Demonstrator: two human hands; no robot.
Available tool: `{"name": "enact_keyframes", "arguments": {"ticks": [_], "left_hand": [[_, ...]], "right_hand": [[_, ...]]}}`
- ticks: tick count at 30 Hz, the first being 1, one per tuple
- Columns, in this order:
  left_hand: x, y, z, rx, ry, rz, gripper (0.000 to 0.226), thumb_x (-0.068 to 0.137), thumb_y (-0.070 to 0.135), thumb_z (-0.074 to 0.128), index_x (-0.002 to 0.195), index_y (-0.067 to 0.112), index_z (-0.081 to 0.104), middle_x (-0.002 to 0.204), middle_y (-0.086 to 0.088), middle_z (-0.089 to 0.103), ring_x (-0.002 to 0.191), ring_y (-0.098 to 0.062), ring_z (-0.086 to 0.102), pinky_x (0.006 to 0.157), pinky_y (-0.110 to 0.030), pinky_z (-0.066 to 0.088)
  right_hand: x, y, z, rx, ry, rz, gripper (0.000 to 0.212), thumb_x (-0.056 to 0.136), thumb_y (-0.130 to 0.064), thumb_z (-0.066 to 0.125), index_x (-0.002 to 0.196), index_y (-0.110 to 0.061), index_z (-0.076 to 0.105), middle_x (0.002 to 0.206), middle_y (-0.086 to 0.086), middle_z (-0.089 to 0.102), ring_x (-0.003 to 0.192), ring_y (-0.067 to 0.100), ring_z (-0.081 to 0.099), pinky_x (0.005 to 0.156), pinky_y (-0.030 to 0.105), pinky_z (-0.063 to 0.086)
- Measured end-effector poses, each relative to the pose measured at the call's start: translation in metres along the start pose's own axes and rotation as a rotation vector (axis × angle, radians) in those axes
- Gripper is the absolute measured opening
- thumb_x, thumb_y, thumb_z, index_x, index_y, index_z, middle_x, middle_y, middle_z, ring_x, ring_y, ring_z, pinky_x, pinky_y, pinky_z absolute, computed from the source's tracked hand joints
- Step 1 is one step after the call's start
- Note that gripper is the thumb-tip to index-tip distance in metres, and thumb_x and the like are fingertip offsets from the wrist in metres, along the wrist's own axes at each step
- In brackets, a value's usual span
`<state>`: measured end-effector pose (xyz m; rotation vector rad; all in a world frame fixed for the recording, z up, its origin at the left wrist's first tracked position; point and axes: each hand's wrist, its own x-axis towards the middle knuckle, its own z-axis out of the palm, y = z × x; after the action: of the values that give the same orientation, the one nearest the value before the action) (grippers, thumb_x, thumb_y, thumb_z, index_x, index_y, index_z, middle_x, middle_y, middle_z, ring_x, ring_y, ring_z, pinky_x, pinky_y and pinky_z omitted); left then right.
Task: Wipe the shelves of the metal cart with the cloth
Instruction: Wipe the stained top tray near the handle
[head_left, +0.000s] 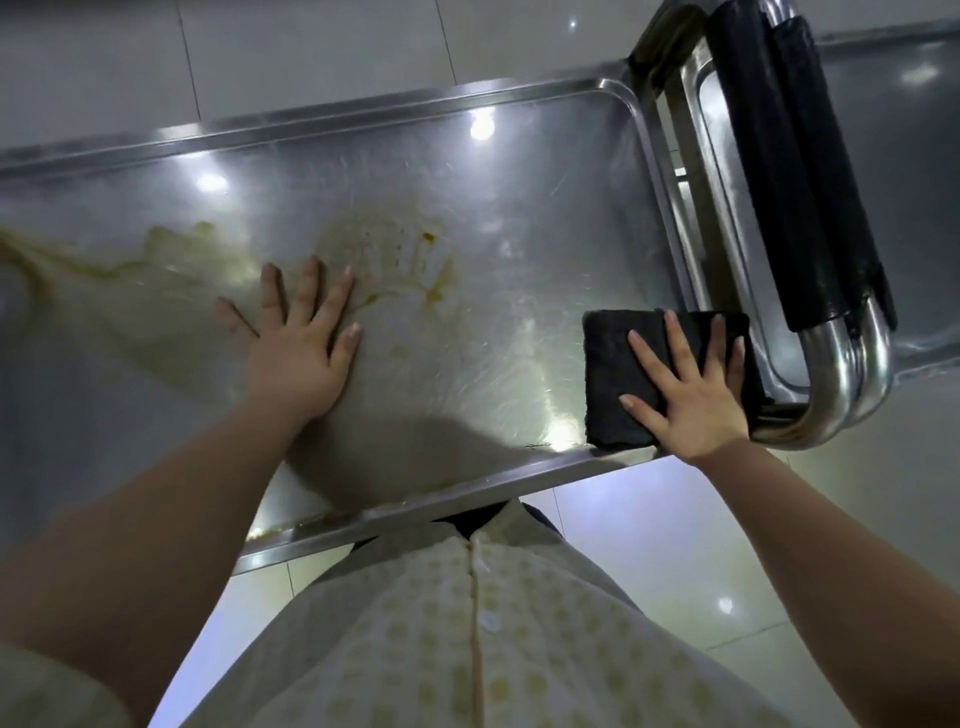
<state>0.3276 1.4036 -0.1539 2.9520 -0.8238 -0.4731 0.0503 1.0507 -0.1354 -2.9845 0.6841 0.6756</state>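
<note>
Floor (649, 561): pale glossy tiles, lamp glare all over.
Top shelf (519, 208): big steel tray of the metal cart, raised rim, scratched and shiny.
Handle (779, 171): chrome loop with black foam grip at the right end, just beyond the cloth.
Stains (395, 260): yellowish smears across left and middle, orange specks near the centre, well apart from the cloth.
Cloth (618, 374): dark folded square, flat in the near right corner.
Right hand (691, 395): fingers spread straight, pressing flat on the cloth.
Left hand (296, 358): flat and wide on bare steel at the edge of the smear, holding nothing.
Tip: probably best with even pressure, overlapping strokes leftward into the mess, a refold once dirty.
In the way: left hand parked on the wipe path, so lift first; rim corners likely to trap gunk; lower shelves mostly hidden.
</note>
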Motion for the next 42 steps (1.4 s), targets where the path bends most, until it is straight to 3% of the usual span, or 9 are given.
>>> {"name": "enact_keyframes", "arguments": {"ticks": [6, 12, 16, 22, 25, 30, 33, 36, 42], "left_hand": [[0.003, -0.003, 0.008, 0.005, 0.022, 0.007, 0.057, 0.097, 0.062, 0.011, 0.152, 0.051, -0.001, 0.165, 0.010, -0.003, 0.150, -0.035, -0.007, 0.106, -0.077, -0.005], [0.001, -0.003, 0.004, -0.021, 0.052, 0.012, 0.055, 0.100, 0.056, 0.015, 0.152, 0.051, 0.000, 0.165, 0.009, -0.001, 0.150, -0.033, -0.006, 0.107, -0.076, -0.004], [0.002, -0.005, 0.003, -0.041, 0.063, 0.033, 0.055, 0.099, 0.056, 0.015, 0.153, 0.049, 0.005, 0.165, 0.010, 0.002, 0.150, -0.033, -0.005, 0.107, -0.075, -0.006], [0.004, -0.003, 0.008, -0.024, 0.083, 0.029, 0.056, 0.098, 0.057, 0.013, 0.152, 0.048, 0.005, 0.165, 0.009, 0.003, 0.150, -0.035, -0.004, 0.106, -0.075, -0.009], [0.003, -0.004, 0.009, -0.009, 0.083, 0.025, 0.056, 0.098, 0.057, 0.012, 0.153, 0.047, 0.005, 0.165, 0.008, 0.002, 0.150, -0.036, -0.005, 0.106, -0.076, -0.009], [0.002, -0.005, 0.005, -0.009, 0.070, 0.028, 0.056, 0.099, 0.055, 0.013, 0.153, 0.046, 0.004, 0.165, 0.008, 0.000, 0.150, -0.036, -0.006, 0.106, -0.075, -0.010], [0.001, -0.007, 0.004, -0.019, 0.066, 0.032, 0.055, 0.100, 0.055, 0.014, 0.153, 0.047, 0.003, 0.165, 0.008, -0.002, 0.150, -0.035, -0.008, 0.106, -0.074, -0.011], [0.002, -0.007, 0.002, -0.031, 0.062, 0.049, 0.055, 0.100, 0.055, 0.014, 0.153, 0.046, 0.003, 0.165, 0.009, -0.003, 0.150, -0.034, -0.008, 0.106, -0.073, -0.012], [0.001, -0.006, 0.005, -0.039, 0.080, 0.062, 0.056, 0.100, 0.056, 0.013, 0.154, 0.046, 0.003, 0.165, 0.008, -0.003, 0.150, -0.035, -0.008, 0.104, -0.073, -0.014]], "right_hand": [[-0.010, -0.076, -0.003, 0.062, 0.067, -0.131, 0.074, 0.087, -0.077, 0.019, 0.153, -0.045, 0.007, 0.165, 0.004, 0.004, 0.144, 0.054, -0.001, 0.111, 0.073, 0.007], [-0.013, -0.224, -0.005, 0.078, 0.163, -0.352, 0.072, 0.088, -0.076, 0.032, 0.153, -0.048, 0.016, 0.165, 0.000, 0.009, 0.146, 0.050, -0.002, 0.114, 0.067, 0.000], [-0.005, -0.163, -0.006, 0.062, 0.232, -0.382, 0.070, 0.088, -0.076, 0.031, 0.150, -0.047, 0.023, 0.163, -0.004, 0.018, 0.148, 0.044, 0.010, 0.117, 0.063, 0.009], [-0.005, -0.005, -0.001, 0.046, 0.041, -0.053, 0.080, 0.083, -0.084, 0.008, 0.153, -0.045, 0.012, 0.165, -0.003, 0.004, 0.146, 0.047, 0.000, 0.113, 0.070, 0.007], [-0.006, -0.033, 0.001, 0.038, 0.090, -0.045, 0.079, 0.083, -0.084, 0.009, 0.152, -0.045, 0.009, 0.164, -0.002, 0.003, 0.146, 0.050, -0.002, 0.113, 0.070, 0.002], [-0.015, -0.183, 0.001, 0.057, 0.227, -0.302, 0.076, 0.085, -0.078, 0.030, 0.152, -0.044, 0.018, 0.164, 0.002, 0.013, 0.144, 0.055, 0.002, 0.111, 0.072, 0.006], [-0.023, -0.253, 0.002, 0.087, 0.257, -0.330, 0.073, 0.087, -0.077, 0.034, 0.152, -0.048, 0.019, 0.164, -0.003, 0.013, 0.147, 0.049, 0.002, 0.114, 0.068, 0.002], [-0.013, -0.218, 0.001, 0.079, 0.279, -0.346, 0.072, 0.086, -0.077, 0.034, 0.151, -0.049, 0.021, 0.163, -0.007, 0.017, 0.149, 0.041, 0.007, 0.117, 0.062, 0.005], [-0.003, -0.059, -0.001, 0.124, 0.144, 0.070, 0.074, 0.082, -0.077, 0.026, 0.148, -0.054, 0.004, 0.165, -0.009, 0.005, 0.149, 0.039, -0.003, 0.117, 0.062, 0.002]]}}
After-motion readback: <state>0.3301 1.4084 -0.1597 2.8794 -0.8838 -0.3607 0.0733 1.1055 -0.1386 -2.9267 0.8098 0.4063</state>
